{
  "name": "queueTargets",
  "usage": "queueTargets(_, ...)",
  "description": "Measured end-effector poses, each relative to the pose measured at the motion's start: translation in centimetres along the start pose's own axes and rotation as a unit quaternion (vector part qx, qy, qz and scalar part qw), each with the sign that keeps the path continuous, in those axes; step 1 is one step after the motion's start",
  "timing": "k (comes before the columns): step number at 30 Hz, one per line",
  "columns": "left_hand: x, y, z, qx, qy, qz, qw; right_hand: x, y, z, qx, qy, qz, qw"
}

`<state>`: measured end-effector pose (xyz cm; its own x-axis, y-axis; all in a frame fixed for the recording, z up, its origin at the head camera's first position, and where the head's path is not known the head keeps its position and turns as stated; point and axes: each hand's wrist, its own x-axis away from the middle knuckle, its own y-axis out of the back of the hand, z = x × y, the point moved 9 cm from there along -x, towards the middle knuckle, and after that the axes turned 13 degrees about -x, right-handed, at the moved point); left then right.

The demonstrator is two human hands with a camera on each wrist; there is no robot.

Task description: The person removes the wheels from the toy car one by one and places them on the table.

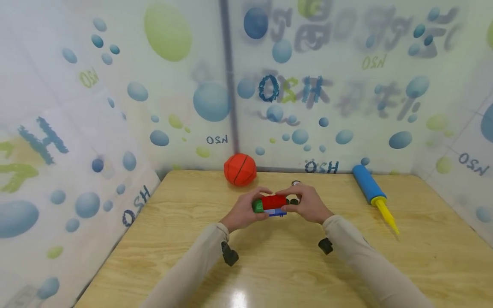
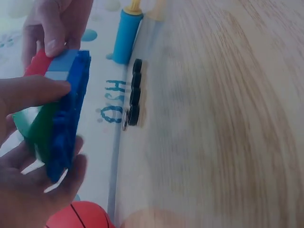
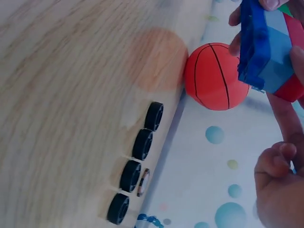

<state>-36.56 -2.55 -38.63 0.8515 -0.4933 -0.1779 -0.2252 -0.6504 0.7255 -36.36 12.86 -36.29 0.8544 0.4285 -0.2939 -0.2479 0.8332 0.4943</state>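
Note:
Both hands hold a toy truck (image 1: 274,202) above the table, with a green cab, red upper body and blue base. My left hand (image 1: 242,211) grips the cab end; in the left wrist view its thumb lies on the side and its fingers curl under the blue base (image 2: 66,118). My right hand (image 1: 309,206) pinches the red end between thumb and fingers. Just behind the truck, several black toy wheels (image 3: 142,144) stand in a row on the table, partly hidden by the right hand in the head view. Beside them is a small round piece (image 3: 143,182).
A red toy basketball (image 1: 240,170) sits at the table's back edge, left of the hands. To the right lies a blue hand pump (image 1: 368,184) with a yellow nozzle. Printed white sheeting (image 1: 185,128) encloses the wooden table (image 1: 269,265) at the back and sides.

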Motion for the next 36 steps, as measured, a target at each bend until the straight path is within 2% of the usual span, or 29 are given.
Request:
queueTargets(4,0.8,1.1,0.8,0.022,0.007,-0.056,0.9982,0.5,0.2,-0.9,-0.018,-0.024,-0.015,0.999)
queueTargets(7,1.0,1.3,1.1,0.024,0.005,-0.069,0.9973,0.6,0.1,-1.2,-0.018,-0.038,-0.018,0.999)
queueTargets(11,0.7,0.8,1.0,0.002,-0.008,-0.054,0.9985,0.6,0.0,-1.5,-0.017,-0.054,-0.021,0.998)
queueTargets(16,0.6,0.0,1.1,-0.036,-0.011,-0.038,0.9986,0.7,-0.5,-1.8,0.006,-0.072,-0.001,0.997)
queueTargets(25,0.0,-1.0,0.8,-0.085,-0.003,-0.009,0.9964,0.3,-1.0,-2.1,0.072,-0.057,0.034,0.995)
queueTargets(31,-0.5,-1.9,0.8,-0.113,0.0,0.018,0.9934,0.4,-1.2,-3.0,0.081,-0.078,0.065,0.992)
queueTargets(36,-0.9,-2.1,0.5,-0.123,0.0,0.022,0.9922,0.3,-1.1,-3.4,0.087,-0.086,0.077,0.989)
